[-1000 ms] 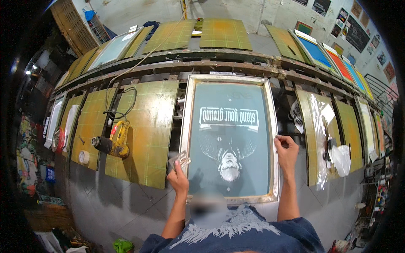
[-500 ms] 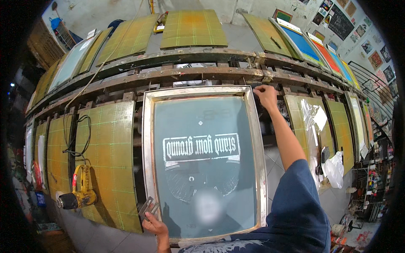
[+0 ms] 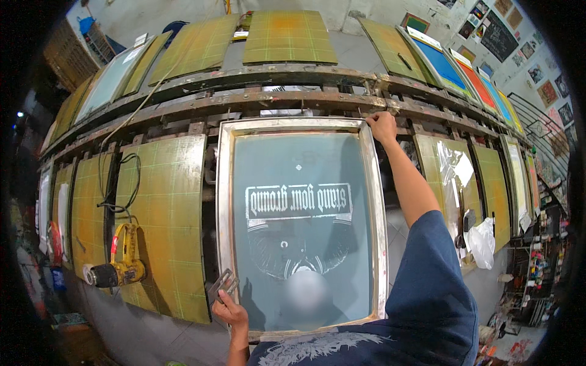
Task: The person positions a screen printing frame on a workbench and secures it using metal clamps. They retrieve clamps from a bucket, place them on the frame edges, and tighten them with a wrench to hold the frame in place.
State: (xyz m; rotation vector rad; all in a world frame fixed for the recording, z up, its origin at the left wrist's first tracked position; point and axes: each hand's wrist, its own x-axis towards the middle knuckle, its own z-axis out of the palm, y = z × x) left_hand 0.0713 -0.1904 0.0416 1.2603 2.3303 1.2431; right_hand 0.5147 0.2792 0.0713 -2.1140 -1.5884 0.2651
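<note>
A silk-screen frame (image 3: 226,183) with a pale metal border lies before me. Its grey-green mesh (image 3: 305,244) carries white mirrored lettering and a drawn design, with a blurred bright patch low on it. My left hand (image 3: 231,311) is closed on a slotted metal bracket (image 3: 223,285) beside the frame's left edge, near its lower end. At the far right corner, my right hand (image 3: 383,128) has its fingers bent together against the frame, close to the metal rail (image 3: 329,100). Whatever those fingertips hold is hidden.
Left of the frame, a yellow cordless drill (image 3: 122,262) and a dark cable (image 3: 131,177) rest on a yellowish board (image 3: 174,213). A clear plastic bag (image 3: 482,241) hangs by the boards at right. Coloured screens (image 3: 442,64) stand beyond the rails.
The view has shifted a little. My right hand has turned and its fingers have closed in at the far right corner. My left hand still grips the bracket, slightly higher in view.
</note>
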